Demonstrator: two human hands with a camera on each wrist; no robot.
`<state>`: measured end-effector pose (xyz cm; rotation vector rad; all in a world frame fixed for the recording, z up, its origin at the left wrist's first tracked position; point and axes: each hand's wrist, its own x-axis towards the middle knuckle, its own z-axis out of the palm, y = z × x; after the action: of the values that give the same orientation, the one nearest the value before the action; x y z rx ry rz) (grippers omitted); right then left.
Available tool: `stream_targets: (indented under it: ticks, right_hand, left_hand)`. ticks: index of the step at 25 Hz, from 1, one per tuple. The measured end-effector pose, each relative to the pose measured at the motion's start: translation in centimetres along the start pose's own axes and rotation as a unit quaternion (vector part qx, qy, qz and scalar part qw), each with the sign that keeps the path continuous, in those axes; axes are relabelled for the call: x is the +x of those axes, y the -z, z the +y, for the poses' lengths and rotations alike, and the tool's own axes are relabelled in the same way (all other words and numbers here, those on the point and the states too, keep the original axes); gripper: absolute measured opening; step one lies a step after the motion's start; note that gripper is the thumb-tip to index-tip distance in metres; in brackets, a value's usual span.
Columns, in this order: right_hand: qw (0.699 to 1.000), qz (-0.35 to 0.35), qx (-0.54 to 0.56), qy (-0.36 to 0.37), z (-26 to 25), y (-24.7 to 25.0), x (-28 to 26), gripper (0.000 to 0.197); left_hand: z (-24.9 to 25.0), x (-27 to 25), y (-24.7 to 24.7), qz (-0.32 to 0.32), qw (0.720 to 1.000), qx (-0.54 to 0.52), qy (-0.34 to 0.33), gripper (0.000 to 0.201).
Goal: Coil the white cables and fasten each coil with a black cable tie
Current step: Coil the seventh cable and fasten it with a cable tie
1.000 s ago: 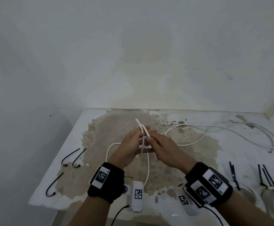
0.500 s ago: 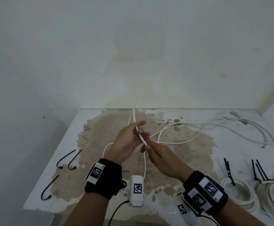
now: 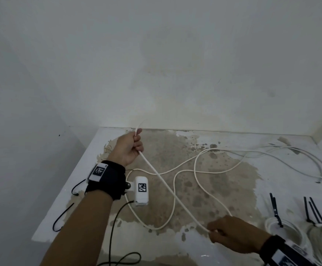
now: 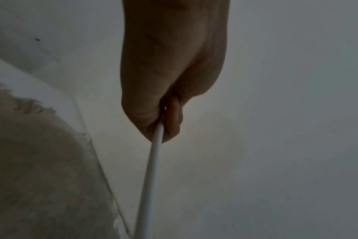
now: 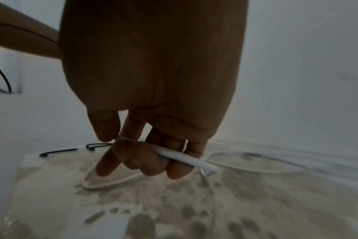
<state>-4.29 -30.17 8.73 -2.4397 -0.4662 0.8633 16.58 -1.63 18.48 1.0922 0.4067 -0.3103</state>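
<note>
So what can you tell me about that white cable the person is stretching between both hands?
The white cable is thin, round and smooth, plastic-looking. The left hand grips it in a fist near the table's far edge, a short end poking out above. From there it runs taut and straight to the right hand, whose fingers curl round it. Beyond that it lies in loose, crossing loops on the stained table.

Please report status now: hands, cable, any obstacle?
Left hand grips white cable; right hand pinches it. Cable taut between, uncoiled. Slack loops beneath.
</note>
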Motion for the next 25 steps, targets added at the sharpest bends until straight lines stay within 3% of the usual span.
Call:
stream_targets:
  ticks: [3, 5, 6, 8, 10, 12, 13, 16, 17, 19, 21, 25]
  right_hand:
    - [0.995, -0.030, 0.006, -0.091, 3.1, -0.2, -0.2, 0.022]
    - [0.985, -0.027, 0.033, -0.167, 4.6, 0.8, 0.2, 0.021]
    - [0.977, 0.004, 0.065, -0.204, 5.0, 1.8, 0.5, 0.022]
    - [0.940, 0.158, 0.193, -0.232, 4.1, 4.6, 0.5, 0.023]
    - [0.858, 0.305, 0.375, -0.175, 0.6, 7.5, 0.5, 0.026]
    - [0.789, 0.335, 0.511, -0.067, -4.1, 9.4, 0.7, 0.030]
    - [0.790, 0.326, 0.518, -0.024, -6.3, 9.7, 0.7, 0.030]
    - [0.867, 0.295, 0.400, 0.039, -10.3, 8.5, 1.3, 0.029]
    - [0.874, 0.297, 0.383, 0.043, -10.7, 7.9, 1.4, 0.030]
    - [0.841, 0.324, 0.431, 0.050, -11.0, 7.1, 1.4, 0.031]
    - [0.787, 0.364, 0.493, 0.062, -11.2, 7.0, 1.2, 0.030]
    - [0.687, 0.475, 0.547, 0.052, -9.5, 8.4, 0.8, 0.027]
  left_hand:
    - [0.7, -1.5, -0.9, -0.058, 0.992, 0.114, -0.015, 0.028]
    - [-0.2, -3.1, -1.6, -0.119, 0.970, 0.211, -0.017, 0.025]
    - [-0.9, -3.9, -1.9, -0.160, 0.952, 0.262, -0.014, 0.026]
    - [-2.5, -5.8, -2.2, -0.226, 0.913, 0.340, -0.006, 0.029]
    - [-4.5, -7.2, -3.0, -0.241, 0.907, 0.346, 0.002, 0.030]
    - [-6.6, -7.8, -4.3, -0.235, 0.922, 0.308, 0.007, 0.035]
    - [-7.5, -7.8, -5.1, -0.227, 0.930, 0.287, -0.003, 0.038]
    - [-8.4, -8.2, -7.2, -0.190, 0.969, 0.156, -0.032, 0.038]
    - [-8.3, -8.6, -7.7, -0.182, 0.978, 0.096, -0.022, 0.036]
    - [-8.0, -9.1, -8.3, -0.185, 0.982, 0.041, -0.013, 0.032]
    - [-8.0, -9.3, -8.1, -0.190, 0.973, 0.117, -0.050, 0.032]
    - [-8.7, -9.9, -7.1, -0.234, 0.930, 0.263, -0.110, 0.033]
